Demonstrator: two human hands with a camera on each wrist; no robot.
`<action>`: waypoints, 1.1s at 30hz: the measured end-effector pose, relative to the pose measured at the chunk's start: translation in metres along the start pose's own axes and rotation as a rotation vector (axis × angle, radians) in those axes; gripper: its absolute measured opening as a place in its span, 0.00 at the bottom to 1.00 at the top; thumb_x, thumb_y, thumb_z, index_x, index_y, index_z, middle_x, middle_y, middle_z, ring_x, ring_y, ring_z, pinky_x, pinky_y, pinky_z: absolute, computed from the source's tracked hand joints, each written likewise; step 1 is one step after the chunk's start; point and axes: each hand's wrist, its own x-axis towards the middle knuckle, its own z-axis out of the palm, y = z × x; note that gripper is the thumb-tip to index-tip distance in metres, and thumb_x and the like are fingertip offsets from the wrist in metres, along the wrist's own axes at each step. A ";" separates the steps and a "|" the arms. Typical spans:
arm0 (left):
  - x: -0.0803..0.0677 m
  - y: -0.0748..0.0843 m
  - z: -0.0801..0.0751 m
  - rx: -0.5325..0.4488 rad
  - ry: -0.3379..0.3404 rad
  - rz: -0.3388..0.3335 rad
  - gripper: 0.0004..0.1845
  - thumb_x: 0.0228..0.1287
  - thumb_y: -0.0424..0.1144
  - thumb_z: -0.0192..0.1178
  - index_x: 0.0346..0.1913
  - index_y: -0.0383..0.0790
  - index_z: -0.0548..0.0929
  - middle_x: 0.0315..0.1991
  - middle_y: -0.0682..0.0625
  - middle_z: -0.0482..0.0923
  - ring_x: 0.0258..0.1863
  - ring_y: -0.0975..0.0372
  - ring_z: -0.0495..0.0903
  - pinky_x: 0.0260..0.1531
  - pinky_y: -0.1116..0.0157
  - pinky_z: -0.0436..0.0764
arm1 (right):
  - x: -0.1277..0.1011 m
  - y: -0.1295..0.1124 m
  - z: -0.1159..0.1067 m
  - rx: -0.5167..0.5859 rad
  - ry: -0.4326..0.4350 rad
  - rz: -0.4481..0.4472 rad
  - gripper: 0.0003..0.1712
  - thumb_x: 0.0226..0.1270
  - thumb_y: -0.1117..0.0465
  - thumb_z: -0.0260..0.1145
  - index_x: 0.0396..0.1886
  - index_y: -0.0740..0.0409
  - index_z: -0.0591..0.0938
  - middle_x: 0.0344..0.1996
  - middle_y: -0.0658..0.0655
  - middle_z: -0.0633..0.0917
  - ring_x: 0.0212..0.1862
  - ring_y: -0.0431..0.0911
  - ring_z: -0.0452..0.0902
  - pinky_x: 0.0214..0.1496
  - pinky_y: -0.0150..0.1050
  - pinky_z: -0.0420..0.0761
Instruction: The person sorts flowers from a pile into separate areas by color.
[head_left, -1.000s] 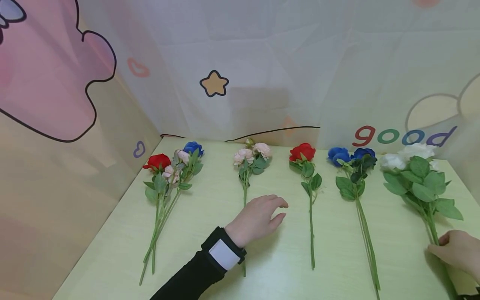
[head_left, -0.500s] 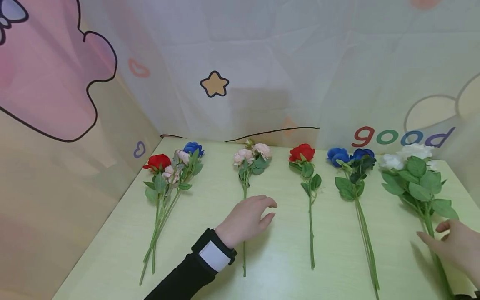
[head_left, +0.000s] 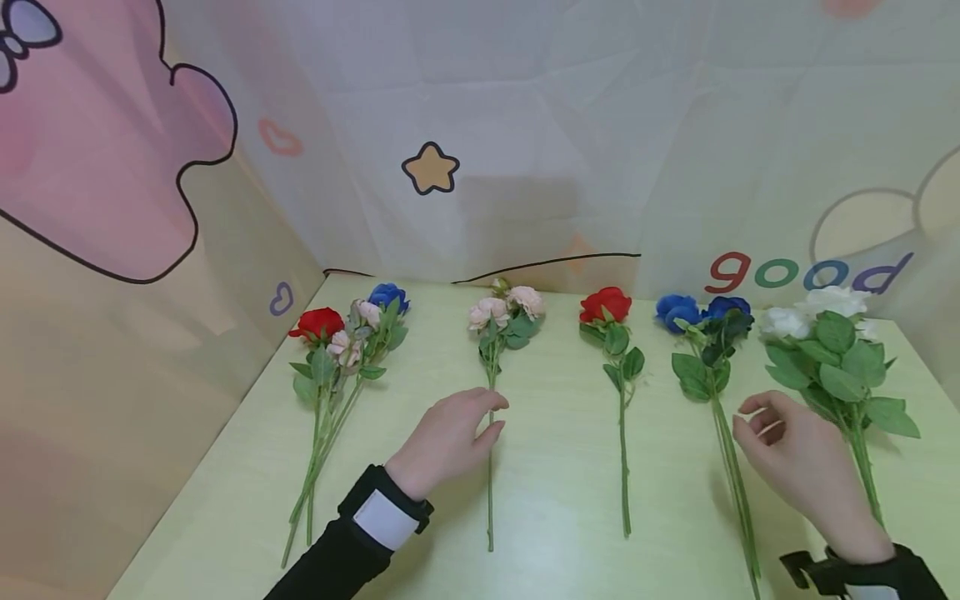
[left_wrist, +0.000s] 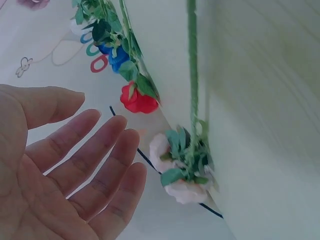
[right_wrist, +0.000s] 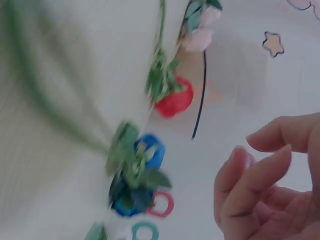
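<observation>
Looking down from the head view, you see your left hand [head_left: 448, 437] over the table [head_left: 555, 500], fingers extended and relaxed, holding nothing; its fingertips [head_left: 495, 405] lie at the stem of the pink rose spray [head_left: 491, 379], and whether they touch it cannot be told. Your left wrist view confirms a flat, spread palm [left_wrist: 60, 180] just beside the pink blooms [left_wrist: 182, 167].

Your right hand [head_left: 791, 454] is loosely curled with nothing in it, positioned between the blue roses [head_left: 712, 358] and the white roses [head_left: 832, 350], just right of the blue stems. The right wrist view is motion-blurred; you can make out only bent fingers [right_wrist: 260, 185], a blue bloom [right_wrist: 145, 155] and a red bloom [right_wrist: 175, 100].

The blue stems run out of the near edge of the head view, and the right wrist strap is partly cut off there.

No containers are present; all flowers lie directly on the table, heads toward the far wall. A mixed bunch [head_left: 337, 367] lies far left, near the table's left edge, and a single red rose [head_left: 618, 367] lies between your two hands.

Bare table surface shows between the pink spray and the red rose, and between the mixed bunch and your left sleeve [head_left: 352, 550]. The printed backdrop [head_left: 525, 125] closes off the far and left sides.
</observation>
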 end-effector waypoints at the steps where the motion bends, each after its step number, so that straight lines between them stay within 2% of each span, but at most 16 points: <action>1: -0.002 -0.003 -0.001 0.003 0.004 -0.008 0.14 0.66 0.43 0.55 0.52 0.44 0.79 0.51 0.51 0.80 0.52 0.59 0.79 0.51 0.60 0.78 | 0.002 -0.007 0.004 0.029 0.003 -0.010 0.10 0.62 0.58 0.61 0.39 0.59 0.78 0.26 0.55 0.82 0.24 0.33 0.70 0.22 0.30 0.69; 5: -0.012 -0.017 -0.008 0.017 0.037 -0.050 0.14 0.65 0.42 0.57 0.51 0.44 0.80 0.49 0.51 0.81 0.50 0.58 0.80 0.50 0.59 0.78 | 0.008 -0.039 0.023 0.138 0.037 -0.063 0.05 0.62 0.61 0.60 0.36 0.57 0.79 0.25 0.54 0.82 0.24 0.34 0.72 0.24 0.30 0.70; 9: -0.024 -0.030 -0.017 0.040 0.077 -0.097 0.13 0.63 0.41 0.59 0.49 0.44 0.81 0.47 0.51 0.82 0.48 0.58 0.81 0.47 0.59 0.79 | 0.012 -0.069 0.040 0.275 0.009 -0.102 0.02 0.62 0.63 0.61 0.33 0.57 0.78 0.24 0.53 0.80 0.25 0.37 0.72 0.26 0.30 0.72; 15: -0.040 -0.051 -0.031 0.079 0.117 -0.157 0.12 0.61 0.39 0.61 0.48 0.43 0.81 0.46 0.49 0.83 0.46 0.57 0.82 0.47 0.59 0.80 | 0.020 -0.109 0.059 0.517 -0.143 -0.115 0.05 0.64 0.63 0.62 0.37 0.60 0.77 0.25 0.56 0.81 0.25 0.41 0.75 0.26 0.32 0.75; 20: -0.052 -0.071 -0.048 0.101 0.166 -0.212 0.13 0.61 0.38 0.61 0.48 0.38 0.81 0.44 0.46 0.83 0.44 0.55 0.82 0.44 0.57 0.80 | 0.031 -0.143 0.070 0.688 -0.262 -0.070 0.09 0.65 0.61 0.61 0.41 0.61 0.76 0.28 0.61 0.80 0.23 0.43 0.76 0.23 0.34 0.77; 23: -0.058 -0.083 -0.058 0.133 0.193 -0.271 0.13 0.61 0.37 0.61 0.48 0.37 0.81 0.43 0.44 0.83 0.41 0.53 0.82 0.40 0.55 0.81 | 0.036 -0.160 0.078 0.783 -0.327 -0.052 0.09 0.65 0.62 0.60 0.41 0.62 0.76 0.28 0.61 0.79 0.22 0.43 0.75 0.23 0.34 0.76; 27: -0.068 -0.095 -0.067 0.176 0.182 -0.367 0.14 0.61 0.37 0.60 0.48 0.35 0.81 0.42 0.42 0.83 0.40 0.50 0.82 0.38 0.52 0.80 | 0.038 -0.179 0.093 0.882 -0.403 -0.027 0.08 0.65 0.64 0.59 0.42 0.62 0.75 0.27 0.57 0.79 0.23 0.46 0.75 0.24 0.33 0.76; 30: -0.076 -0.104 -0.068 0.189 0.161 -0.439 0.14 0.61 0.37 0.59 0.48 0.34 0.80 0.42 0.40 0.83 0.40 0.48 0.81 0.38 0.50 0.80 | 0.037 -0.192 0.104 0.948 -0.445 -0.010 0.08 0.65 0.65 0.59 0.42 0.61 0.75 0.27 0.56 0.79 0.25 0.46 0.75 0.27 0.32 0.76; 33: -0.082 -0.110 -0.066 0.192 0.132 -0.489 0.14 0.60 0.36 0.59 0.46 0.32 0.80 0.41 0.39 0.83 0.38 0.47 0.82 0.34 0.51 0.80 | 0.034 -0.203 0.115 1.015 -0.486 0.004 0.07 0.66 0.65 0.58 0.42 0.62 0.75 0.26 0.55 0.79 0.27 0.45 0.75 0.29 0.33 0.77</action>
